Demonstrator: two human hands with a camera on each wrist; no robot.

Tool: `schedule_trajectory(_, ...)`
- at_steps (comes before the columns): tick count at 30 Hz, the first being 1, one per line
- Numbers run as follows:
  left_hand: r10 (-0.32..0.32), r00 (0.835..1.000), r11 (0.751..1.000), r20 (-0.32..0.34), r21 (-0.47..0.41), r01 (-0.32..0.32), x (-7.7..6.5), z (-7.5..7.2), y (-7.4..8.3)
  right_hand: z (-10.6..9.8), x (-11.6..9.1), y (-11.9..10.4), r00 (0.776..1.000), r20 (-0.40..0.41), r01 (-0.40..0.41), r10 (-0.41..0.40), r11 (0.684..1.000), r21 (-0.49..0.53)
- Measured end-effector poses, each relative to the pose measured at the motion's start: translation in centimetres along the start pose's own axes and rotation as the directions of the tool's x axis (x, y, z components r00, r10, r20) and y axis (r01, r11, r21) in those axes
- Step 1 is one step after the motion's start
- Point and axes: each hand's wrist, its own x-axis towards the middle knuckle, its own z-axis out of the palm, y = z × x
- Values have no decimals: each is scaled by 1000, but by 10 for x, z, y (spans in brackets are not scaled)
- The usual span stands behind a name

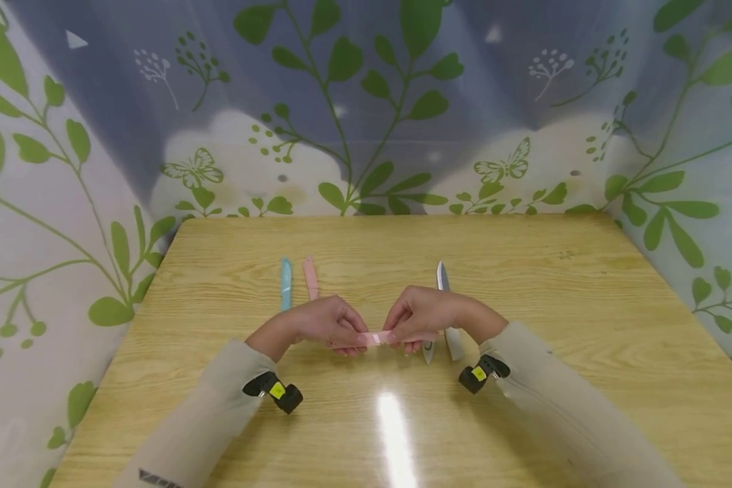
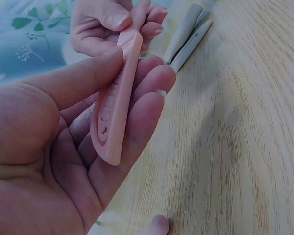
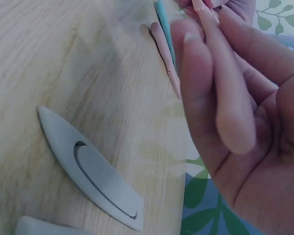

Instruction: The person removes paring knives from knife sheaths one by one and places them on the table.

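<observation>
Both hands hold a slim pink knife (image 1: 375, 338) level above the table, its blade not visible inside a pink sheath. My left hand (image 1: 331, 321) pinches the sheath (image 2: 118, 105), with the thumb on top and curled fingers beneath. At the other end, the fingers and thumb of my right hand (image 1: 425, 314) are around the pink handle (image 3: 230, 93). Below the right hand lies a grey sheath (image 3: 90, 166) with a curved slot. Beside it rests a knife (image 1: 443, 276) with a bare metal blade and a pale grey handle, partly hidden by that hand.
Beyond the left hand, a blue knife (image 1: 287, 281) and another pink knife (image 1: 311, 278) lie side by side on the wooden table (image 1: 524, 257). A leaf-patterned curtain (image 1: 366, 156) stands along the far edge and both sides.
</observation>
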Motion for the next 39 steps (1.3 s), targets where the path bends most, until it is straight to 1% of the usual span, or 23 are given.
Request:
schedule_trajectory(4, -7, 1000, 1000, 13, 8, 6, 0, 1, 1, 2, -2, -2, 998, -19, -54, 55, 998, 31)
schedule_trajectory(7, -19, 1000, 1000, 21, 6, 19, -1, 0, 1, 3, -2, -1, 998, -32, -56, 57, 998, 20)
schedule_trajectory(13, -26, 1000, 999, 14, -26, 26, -3, -2, -2, 1, -3, 2, 998, -48, -49, 48, 999, -14)
schedule_trajectory(21, -47, 998, 998, 28, -50, 49, -4, -1, -2, 1, -5, 6, 999, -30, -43, 44, 999, 26)
schedule_trajectory(27, -35, 999, 998, 30, -57, 36, -4, -1, -3, 1, -6, 8, 998, -38, -45, 46, 999, 13)
schedule_trajectory(30, -39, 999, 997, 29, -69, 41, -5, -1, -5, 1, -7, 9, 998, -36, -48, 48, 999, 13)
schedule_trajectory(34, -50, 999, 995, 22, -89, 51, -7, -2, -5, 0, -8, 9, 998, -37, -52, 53, 998, 29)
schedule_trajectory(39, -42, 999, 994, 20, -98, 44, -7, -4, -6, -2, -8, 10, 999, -31, -43, 45, 998, 54)
